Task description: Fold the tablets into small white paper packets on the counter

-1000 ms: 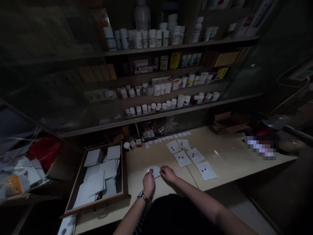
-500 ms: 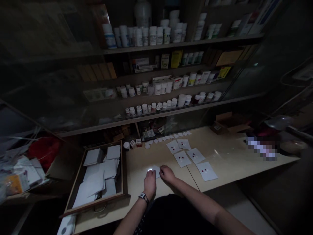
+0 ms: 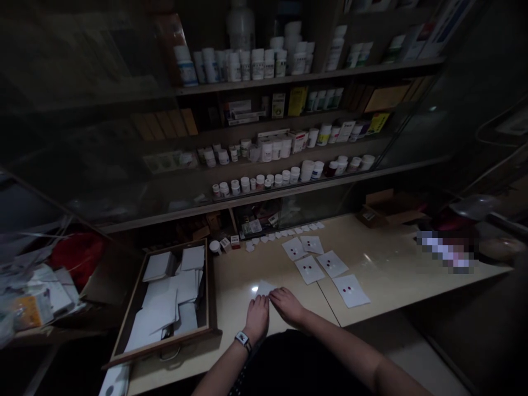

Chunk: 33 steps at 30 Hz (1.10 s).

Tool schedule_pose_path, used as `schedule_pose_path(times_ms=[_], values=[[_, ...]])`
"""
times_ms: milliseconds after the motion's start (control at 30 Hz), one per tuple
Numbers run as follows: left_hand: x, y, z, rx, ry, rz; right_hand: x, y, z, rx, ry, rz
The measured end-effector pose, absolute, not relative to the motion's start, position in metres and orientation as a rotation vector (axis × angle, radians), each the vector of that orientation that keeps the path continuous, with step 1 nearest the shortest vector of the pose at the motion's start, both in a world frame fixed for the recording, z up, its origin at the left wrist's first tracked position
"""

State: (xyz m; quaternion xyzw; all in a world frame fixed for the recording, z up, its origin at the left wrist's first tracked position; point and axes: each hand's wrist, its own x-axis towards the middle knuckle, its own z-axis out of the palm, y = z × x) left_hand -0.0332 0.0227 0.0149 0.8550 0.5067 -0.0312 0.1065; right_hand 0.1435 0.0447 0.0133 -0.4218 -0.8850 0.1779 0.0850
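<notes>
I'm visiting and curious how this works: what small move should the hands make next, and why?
Perhaps press a fold along the near edge of the small white paper: the left hand and right hand come together there, and a row of small white packets, apparently folded, lies behind.

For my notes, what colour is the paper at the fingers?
The paper looks white in dim light; head view, the only one.
</notes>
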Motion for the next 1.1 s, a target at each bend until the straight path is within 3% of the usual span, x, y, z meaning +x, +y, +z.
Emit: schedule_pose_path(times_ms=[533, 1100], values=[[-0.026, 0.02, 0.026, 2.452, 1.56, -0.068, 0.156, 0.028, 0.012, -1.137, -2.665, 0.572], [-0.061, 0.048, 0.03, 2.581, 1.188, -0.072, 0.156, 0.056, 0.035, -1.102, -2.677, 0.688]])
